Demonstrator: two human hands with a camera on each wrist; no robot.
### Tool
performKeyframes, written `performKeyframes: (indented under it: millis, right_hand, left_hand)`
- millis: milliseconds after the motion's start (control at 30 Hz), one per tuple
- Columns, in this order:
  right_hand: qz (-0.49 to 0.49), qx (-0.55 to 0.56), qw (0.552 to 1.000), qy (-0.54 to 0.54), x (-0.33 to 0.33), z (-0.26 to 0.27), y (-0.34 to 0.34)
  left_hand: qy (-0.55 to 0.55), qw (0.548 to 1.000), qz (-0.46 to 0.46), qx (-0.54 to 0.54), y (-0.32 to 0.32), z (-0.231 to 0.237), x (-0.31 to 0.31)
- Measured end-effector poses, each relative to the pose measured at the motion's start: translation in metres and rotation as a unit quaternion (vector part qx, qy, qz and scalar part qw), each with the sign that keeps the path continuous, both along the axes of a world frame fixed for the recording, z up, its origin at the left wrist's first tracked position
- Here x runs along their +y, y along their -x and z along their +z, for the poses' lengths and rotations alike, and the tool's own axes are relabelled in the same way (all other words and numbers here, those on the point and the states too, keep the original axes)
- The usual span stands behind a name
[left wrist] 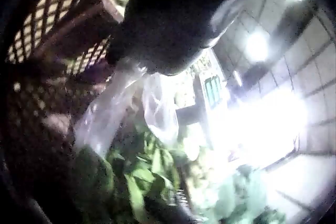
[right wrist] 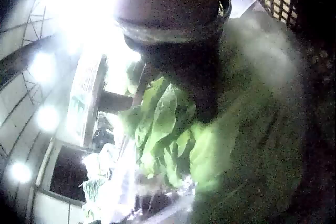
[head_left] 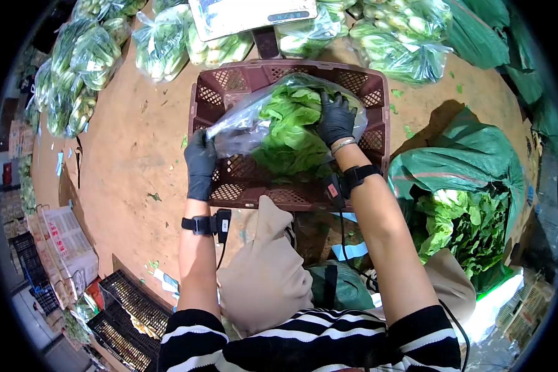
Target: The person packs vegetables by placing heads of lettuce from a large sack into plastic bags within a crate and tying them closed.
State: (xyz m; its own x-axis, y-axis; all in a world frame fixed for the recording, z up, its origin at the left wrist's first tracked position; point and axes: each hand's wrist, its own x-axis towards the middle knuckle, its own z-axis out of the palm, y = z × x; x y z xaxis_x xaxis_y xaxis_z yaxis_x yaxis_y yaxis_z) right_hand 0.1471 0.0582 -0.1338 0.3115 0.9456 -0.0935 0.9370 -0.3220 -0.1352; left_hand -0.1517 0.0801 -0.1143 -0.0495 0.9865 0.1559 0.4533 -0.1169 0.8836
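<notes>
A clear plastic bag (head_left: 239, 127) with leafy greens (head_left: 291, 118) lies in a maroon crate (head_left: 198, 108). At the crate's left side, my black-gloved left hand (head_left: 200, 164) grips the gathered edge of the bag; the left wrist view shows the plastic (left wrist: 102, 116) hanging from that dark glove (left wrist: 163, 29). My gloved right hand (head_left: 336, 118) rests on the right part of the greens, fingers spread and pointing away from me. In the right wrist view, leaves (right wrist: 163, 113) lie below and around the dark hand (right wrist: 184, 66), whose fingertips are hard to make out.
Behind the crate stands a scale (head_left: 254, 15), with bagged vegetables (head_left: 158, 46) to its left and more (head_left: 403, 49) to its right. A green sack (head_left: 465, 155) of loose leaves (head_left: 465, 223) stands at the right. Black crates (head_left: 127, 316) are at the lower left.
</notes>
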Motion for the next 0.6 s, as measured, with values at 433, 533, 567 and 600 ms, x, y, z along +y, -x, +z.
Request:
performKeyframes:
  millis: [433,533,567,600]
  right_hand:
    - [0.039,-0.041,0.997,-0.051,-0.015,-0.040,0.000]
    - [0.169,-0.005,0.985,-0.023,-0.047,0.015,-0.018]
    - [0.213,-0.012,0.977,-0.030,-0.055,0.029,-0.026]
    - [0.227,0.012,0.971,-0.080,-0.061,0.044,-0.034]
  left_hand:
    - [0.254,0.947,-0.190,-0.058,-0.007,0.072,-0.035]
    - [0.094,0.989,-0.046,-0.109,-0.008,0.052,-0.003]
    - [0.036,0.998,-0.027,-0.043,-0.015,0.060,-0.005]
    - [0.071,0.995,-0.015,-0.065,-0.017,0.064,-0.009]
